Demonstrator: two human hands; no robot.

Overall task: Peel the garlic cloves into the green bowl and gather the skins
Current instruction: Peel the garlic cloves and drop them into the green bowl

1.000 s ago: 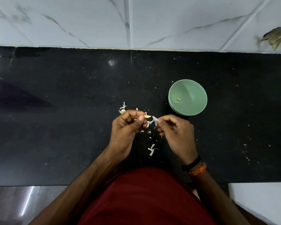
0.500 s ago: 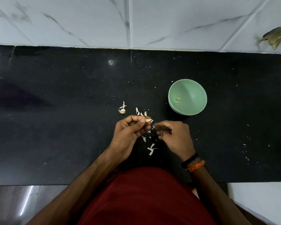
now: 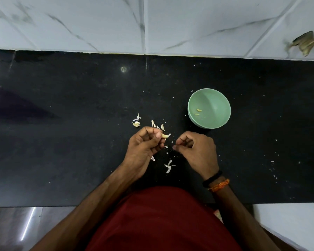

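Observation:
My left hand [image 3: 143, 149] pinches a small garlic clove [image 3: 165, 136] between thumb and fingers; a bit of skin still sticks out at its tip. My right hand [image 3: 198, 151] hovers just right of it with fingers curled, and nothing shows between its fingertips. The green bowl [image 3: 209, 108] stands up and to the right of both hands, with a few peeled clove pieces [image 3: 199, 110] inside. Loose garlic skins [image 3: 169, 166] lie on the black counter between and below my hands. More skins [image 3: 158, 125] and a root stub [image 3: 136, 124] lie just above my left hand.
The black stone counter [image 3: 62, 124] runs the full width, backed by a white marble-tiled wall [image 3: 152, 24]. A brown leaf-like scrap [image 3: 305, 42] clings to the wall at the far right. White specks scatter on the counter at right.
My right hand held a skin flake a second ago; that flake is gone from its fingers and the hand has dropped lower. The left hand has kept hold of the clove.

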